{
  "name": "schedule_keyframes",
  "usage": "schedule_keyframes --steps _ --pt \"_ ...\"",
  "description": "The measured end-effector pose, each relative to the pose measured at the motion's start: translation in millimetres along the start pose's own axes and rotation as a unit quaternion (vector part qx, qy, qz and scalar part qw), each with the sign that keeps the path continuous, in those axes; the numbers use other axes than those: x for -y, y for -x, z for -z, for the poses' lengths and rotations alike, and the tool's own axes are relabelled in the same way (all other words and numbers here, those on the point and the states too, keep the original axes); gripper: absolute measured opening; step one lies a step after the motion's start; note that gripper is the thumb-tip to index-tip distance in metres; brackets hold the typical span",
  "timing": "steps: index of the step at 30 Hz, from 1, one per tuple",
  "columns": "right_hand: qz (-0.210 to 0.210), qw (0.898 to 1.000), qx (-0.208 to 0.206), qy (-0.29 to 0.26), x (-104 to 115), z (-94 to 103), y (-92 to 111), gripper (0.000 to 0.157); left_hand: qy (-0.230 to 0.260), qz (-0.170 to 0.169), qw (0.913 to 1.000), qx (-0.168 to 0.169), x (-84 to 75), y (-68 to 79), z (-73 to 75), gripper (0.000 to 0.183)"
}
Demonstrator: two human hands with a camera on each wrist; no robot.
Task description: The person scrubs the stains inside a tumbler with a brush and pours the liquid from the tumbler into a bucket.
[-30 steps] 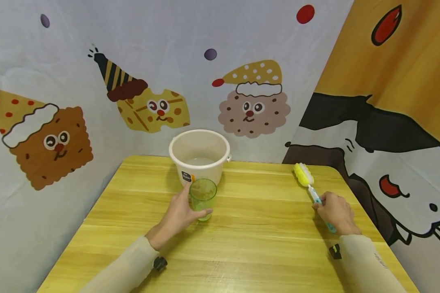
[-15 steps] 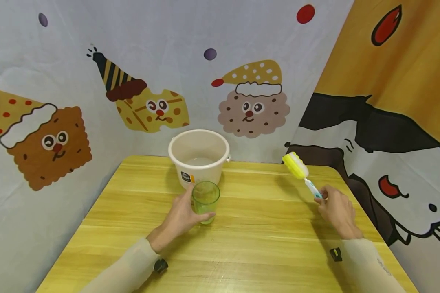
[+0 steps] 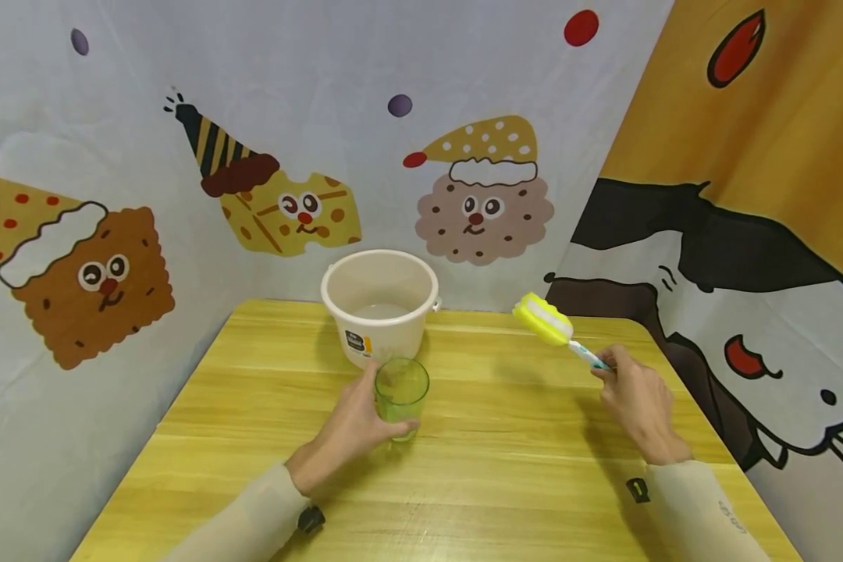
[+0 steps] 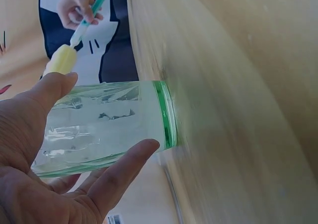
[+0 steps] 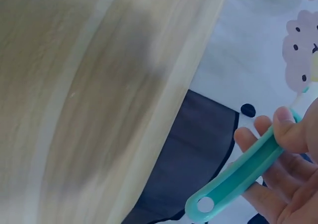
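Firstly, one cartoon-printed fabric backdrop (image 3: 323,55) is hung behind and beside the work. One wood-grain table (image 3: 478,499) is set before it. One cream plastic bucket (image 3: 400,339), labelled on its front, is stood upright near the table's far edge. One transparent green tumbler (image 3: 403,398) is held mouth-up just in front of the bucket, gripped between the thumb and fingers of the left hand (image 3: 351,421); whether its base is touching the table cannot be told. One bottle brush (image 3: 555,326), yellow and white at the sponge head (image 4: 62,59), is held clear of the table, right of the tumbler, its turquoise handle (image 5: 238,174) clasped by the right hand (image 3: 638,406).

For good handling, it is judged that the tumbler is best kept steady and upright, gripped firmly but not squeezed, and that the brush is best steered slowly by its handle, clear of the bucket.

Against the frame of one second earlier, the sponge head is found raised and swung leftward; the tumbler is found slightly farther right and farther from the bucket.
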State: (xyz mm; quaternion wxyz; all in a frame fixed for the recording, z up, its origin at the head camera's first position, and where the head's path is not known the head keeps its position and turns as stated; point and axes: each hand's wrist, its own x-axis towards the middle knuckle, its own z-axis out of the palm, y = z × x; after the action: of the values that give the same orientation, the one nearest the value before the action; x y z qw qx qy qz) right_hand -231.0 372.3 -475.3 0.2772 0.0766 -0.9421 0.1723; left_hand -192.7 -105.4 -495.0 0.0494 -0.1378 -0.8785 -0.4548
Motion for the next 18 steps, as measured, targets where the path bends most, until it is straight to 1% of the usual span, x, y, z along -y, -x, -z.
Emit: schedule_keyframes --steps 4,8,13,15,18 --pt "0.036 0.999 -0.027 -0.001 7 -0.3 -2 0.022 0.005 0.006 0.9999 0.011 -3.6 2.3 -3.9 0.122" --pt "0.071 0.996 -0.052 0.006 17 2.0 -5 0.023 -0.001 0.000 0.9999 0.015 -5.3 4.8 -8.3 0.118" --pt "0.120 0.989 -0.079 0.017 33 5.7 -10 0.026 -0.007 -0.013 0.9998 0.016 -8.6 8.9 -12.5 0.107" --pt "0.137 0.987 -0.087 0.017 38 6.7 -11 0.027 -0.008 -0.017 0.9996 0.021 -10.6 10.3 -13.8 0.104" --pt "0.157 0.983 -0.089 0.012 45 8.6 -12 0.027 -0.003 -0.023 0.9992 0.033 -13.2 11.9 -15.3 0.105"
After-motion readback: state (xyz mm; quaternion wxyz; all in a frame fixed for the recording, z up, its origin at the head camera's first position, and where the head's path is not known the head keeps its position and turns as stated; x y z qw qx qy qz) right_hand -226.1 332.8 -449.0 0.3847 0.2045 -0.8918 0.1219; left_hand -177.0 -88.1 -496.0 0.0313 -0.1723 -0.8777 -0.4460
